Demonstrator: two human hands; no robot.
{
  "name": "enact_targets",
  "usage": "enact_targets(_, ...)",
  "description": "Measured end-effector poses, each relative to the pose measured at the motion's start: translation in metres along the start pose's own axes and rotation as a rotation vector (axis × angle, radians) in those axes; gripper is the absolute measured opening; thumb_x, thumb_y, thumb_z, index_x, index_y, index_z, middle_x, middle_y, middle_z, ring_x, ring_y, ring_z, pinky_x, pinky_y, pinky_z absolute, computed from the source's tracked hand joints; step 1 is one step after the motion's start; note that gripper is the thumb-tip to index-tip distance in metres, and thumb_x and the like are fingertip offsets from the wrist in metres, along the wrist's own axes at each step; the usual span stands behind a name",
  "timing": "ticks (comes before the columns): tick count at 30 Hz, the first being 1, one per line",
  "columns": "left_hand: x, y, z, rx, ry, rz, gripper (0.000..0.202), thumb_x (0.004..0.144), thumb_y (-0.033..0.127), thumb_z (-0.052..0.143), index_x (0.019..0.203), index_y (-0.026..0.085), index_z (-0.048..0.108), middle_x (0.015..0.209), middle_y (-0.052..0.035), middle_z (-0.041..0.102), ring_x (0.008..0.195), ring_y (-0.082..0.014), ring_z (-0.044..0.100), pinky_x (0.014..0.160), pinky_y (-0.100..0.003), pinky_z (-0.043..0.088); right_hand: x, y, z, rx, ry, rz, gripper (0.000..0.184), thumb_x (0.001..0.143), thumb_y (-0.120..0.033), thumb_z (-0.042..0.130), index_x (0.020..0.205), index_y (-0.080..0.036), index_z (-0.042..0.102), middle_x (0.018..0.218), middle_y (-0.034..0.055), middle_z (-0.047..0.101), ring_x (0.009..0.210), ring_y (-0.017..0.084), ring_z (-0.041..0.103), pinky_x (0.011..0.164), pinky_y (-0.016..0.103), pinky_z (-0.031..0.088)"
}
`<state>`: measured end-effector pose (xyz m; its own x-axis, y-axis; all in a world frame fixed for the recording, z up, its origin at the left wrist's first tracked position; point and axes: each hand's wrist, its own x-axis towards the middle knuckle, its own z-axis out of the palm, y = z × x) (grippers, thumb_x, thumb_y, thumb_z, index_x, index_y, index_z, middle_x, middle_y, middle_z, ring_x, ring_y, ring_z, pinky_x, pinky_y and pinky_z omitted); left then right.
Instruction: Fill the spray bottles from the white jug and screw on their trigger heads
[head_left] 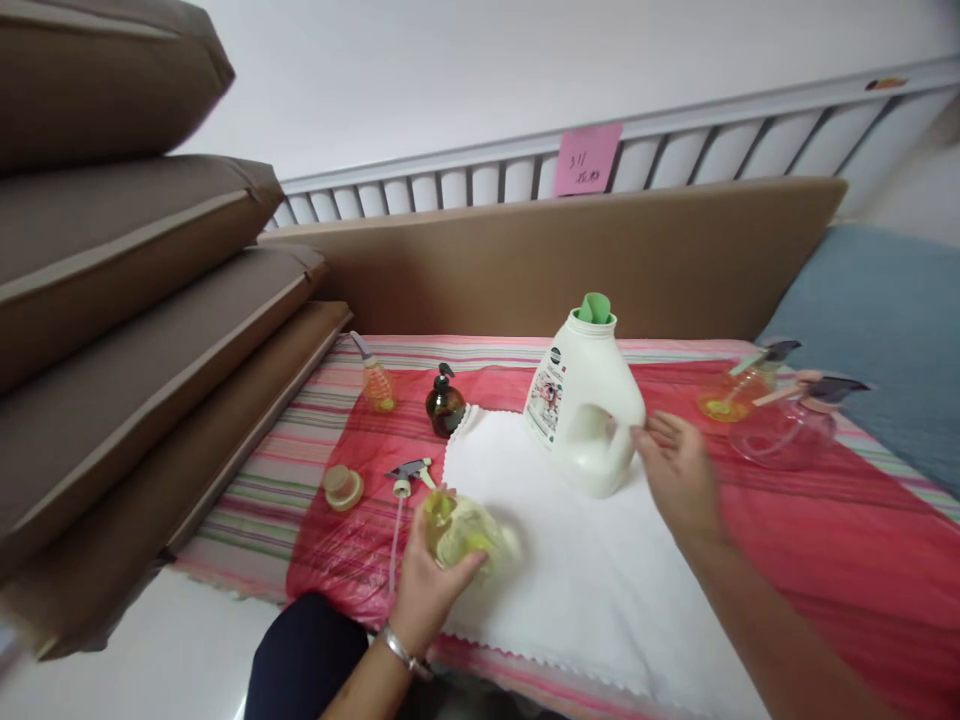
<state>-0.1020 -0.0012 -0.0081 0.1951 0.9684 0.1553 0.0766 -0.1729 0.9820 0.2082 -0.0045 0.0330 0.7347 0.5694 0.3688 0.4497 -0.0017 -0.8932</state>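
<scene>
- The left hand (426, 575) has its fingers curled around a clear bottle (465, 528) with yellow-green liquid in it, thumb on the near side and the other fingers on the far-left side
- The right hand (681, 478) has its fingers loosely bent and somewhat apart, the tips at the outer edge of the handle of a white jug (580, 395), not wrapped round it; whether they press on it I cannot tell
- The clear bottle is tipped over the near-left part of a white cloth (577, 575), its long axis running from upper left to lower right; blur hides which end is the mouth
- The jug stands upright at the far edge of the cloth, its green spout (595, 308) up, label turned left, handle toward the right hand
- The left forearm rises from the bottom edge, wearing a bracelet (403, 652); the right forearm reaches in from the lower right
- A sprayer head (409, 472) lies just left of the bottle, on red sheeting (341, 545)
</scene>
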Motion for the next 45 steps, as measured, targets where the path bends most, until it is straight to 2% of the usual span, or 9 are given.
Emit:
enact_targets(2,0.005,0.014,-0.022,-0.126,0.059,-0.034,0.070,0.065,0.029,0.075,0.126,0.020,0.040,0.122,-0.0116,0.057,0.112,-0.0278,0.056,0.098,-0.043,0.044,-0.017,-0.010,-0.004,0.033,0.004,-0.019,0.051,0.075,-0.050,0.053,0.114,-0.019,0.047,0.113,0.0136,0.058,0.101,0.026,0.056,0.087,0.041,0.044)
enact_targets(5,0.010,0.032,-0.057,-0.152,0.119,0.005,0.070,0.066,0.032,0.075,0.126,0.019,0.041,0.120,-0.0110,0.059,0.110,-0.0280,0.057,0.097,-0.042,0.044,-0.049,-0.025,0.009,0.061,-0.204,0.020,0.037,0.074,-0.048,0.056,0.098,-0.020,0.057,0.094,0.0086,0.066,0.086,0.025,0.062,0.080,0.041,0.047)
enact_targets(10,0.005,0.035,-0.106,-0.107,0.232,0.037,0.071,0.067,0.033,0.073,0.129,0.021,0.040,0.127,-0.0099,0.054,0.117,-0.0271,0.052,0.102,-0.042,0.039,-0.098,-0.049,0.066,0.075,-0.643,0.053,0.028,0.071,-0.044,0.056,0.081,-0.019,0.063,0.074,0.0040,0.069,0.064,0.022,0.065,0.061,0.033,0.050)
enact_targets(15,-0.008,0.015,-0.139,-0.035,0.303,-0.035,0.072,0.063,0.033,0.074,0.126,0.020,0.040,0.125,-0.0115,0.055,0.117,-0.0290,0.052,0.103,-0.046,0.038,-0.129,-0.065,0.123,-0.004,-0.880,-0.006,0.019,0.074,-0.034,0.051,0.078,-0.020,0.063,0.072,0.0010,0.069,0.062,0.019,0.065,0.061,0.031,0.051)
enact_targets(21,-0.020,-0.006,-0.158,0.041,0.329,0.000,0.067,0.065,0.024,0.071,0.124,0.022,0.041,0.128,-0.0112,0.051,0.120,-0.0283,0.049,0.105,-0.049,0.036,-0.144,-0.095,0.193,-0.179,-1.028,-0.160,0.015,0.082,-0.018,0.057,0.096,-0.018,0.063,0.094,0.0019,0.068,0.087,0.017,0.063,0.082,0.033,0.049)
enact_targets(29,-0.033,-0.024,-0.150,0.155,0.348,-0.031,0.064,0.062,0.023,0.073,0.120,0.022,0.047,0.124,-0.0100,0.053,0.118,-0.0296,0.048,0.105,-0.052,0.033,-0.144,-0.103,0.248,-0.641,-0.976,-0.081,0.030,0.088,-0.042,0.055,0.103,-0.016,0.060,0.103,0.0065,0.063,0.093,0.021,0.060,0.085,0.045,0.047)
enact_targets(38,-0.030,-0.037,-0.150,0.093,0.306,-0.053,0.064,0.061,0.021,0.073,0.119,0.022,0.047,0.123,-0.0087,0.054,0.117,-0.0281,0.049,0.105,-0.050,0.034,-0.151,-0.091,0.252,-0.499,-0.927,0.042,0.028,0.080,-0.029,0.065,0.104,-0.017,0.058,0.086,0.0020,0.065,0.081,0.020,0.062,0.081,0.041,0.048)
enact_targets(41,-0.031,-0.040,-0.151,0.099,0.294,-0.031,0.064,0.061,0.019,0.073,0.119,0.021,0.046,0.122,-0.0088,0.054,0.116,-0.0279,0.050,0.105,-0.050,0.034,-0.143,-0.098,0.215,-0.221,-0.852,0.102,0.045,0.075,-0.030,0.065,0.116,-0.018,0.050,0.068,-0.0037,0.062,0.070,0.019,0.063,0.074,0.035,0.049)
enact_targets(45,-0.037,-0.030,-0.139,0.121,0.246,0.025,0.064,0.061,0.016,0.072,0.120,0.022,0.047,0.125,-0.0086,0.052,0.119,-0.0280,0.048,0.106,-0.050,0.032,-0.125,-0.094,0.124,0.152,-0.646,0.274,0.061,0.069,-0.052,0.065,0.118,-0.020,0.044,0.077,-0.0003,0.067,0.071,0.021,0.065,0.068,0.034,0.052)
